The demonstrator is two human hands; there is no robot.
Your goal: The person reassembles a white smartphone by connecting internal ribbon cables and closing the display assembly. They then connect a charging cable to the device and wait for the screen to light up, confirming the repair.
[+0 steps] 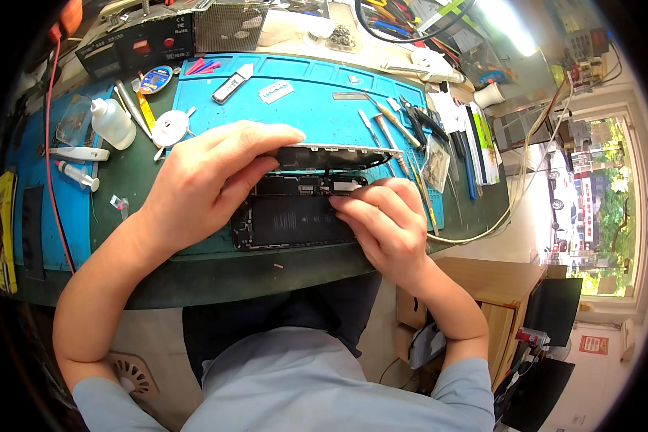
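An opened black phone lies on the bench, its large battery (284,222) and circuit board (284,186) exposed. Its screen assembly (331,156), pale-rimmed, is lifted at an angle above the body. My left hand (209,173) grips the screen's left end, fingers along the top edge and thumb beneath. My right hand (385,230) is at the body's upper right, closed with the fingertips pressed together beside the small connectors and a silver part (345,186); whatever they hold is too small to make out.
Around the phone on the blue mat (216,101) are screwdrivers and tweezers (396,115), a blade (276,91) and pink pieces (203,68). At left are a white squeeze bottle (113,124), a syringe (77,175) and a white spool (171,131). A black box (111,57) stands at back left.
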